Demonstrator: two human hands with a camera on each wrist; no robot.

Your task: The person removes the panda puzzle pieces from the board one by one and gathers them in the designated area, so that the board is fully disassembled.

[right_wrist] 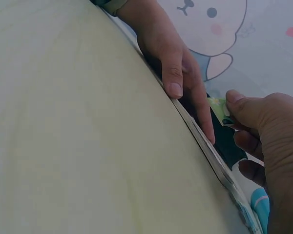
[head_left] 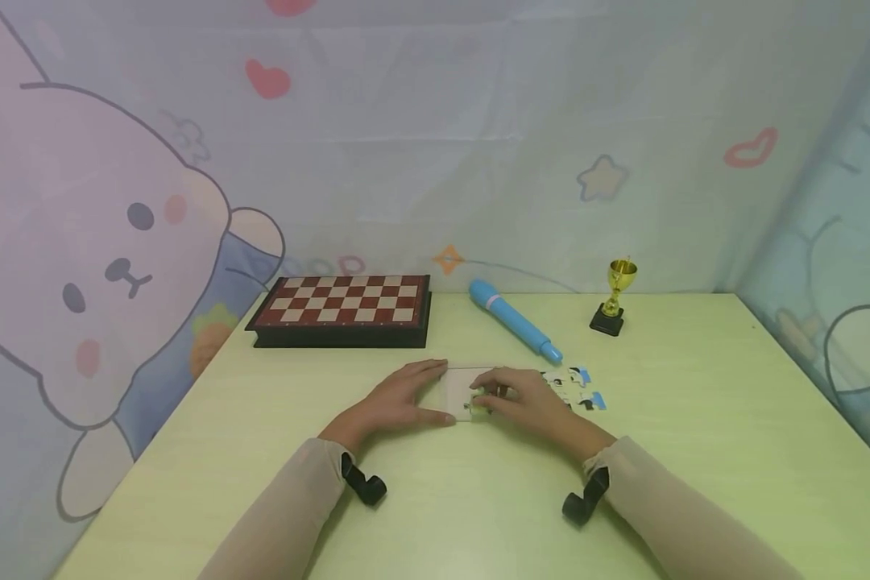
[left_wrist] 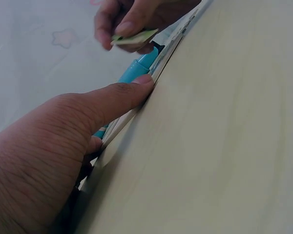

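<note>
A thin pale puzzle board (head_left: pixel 458 388) lies flat on the table between the hands. The left hand (head_left: pixel 404 401) rests at its left end, thumb at the near edge and fingers stretched toward the far edge. Between thumb and fingertips, the right hand (head_left: pixel 528 400) pinches a small green puzzle piece (right_wrist: pixel 219 110), held above the board in both wrist views. Several puzzle pieces (head_left: pixel 575 377) with black, white and blue print sit just right of the board, partly hidden behind the right hand.
A red-and-white chessboard box (head_left: pixel 344 304) stands at the back left. Behind the board lies a blue pen-shaped object (head_left: pixel 515 320). A small gold trophy (head_left: pixel 616 294) on a black base stands back right. Printed cloth (head_left: pixel 435 145) hangs behind the table (head_left: pixel 464 507).
</note>
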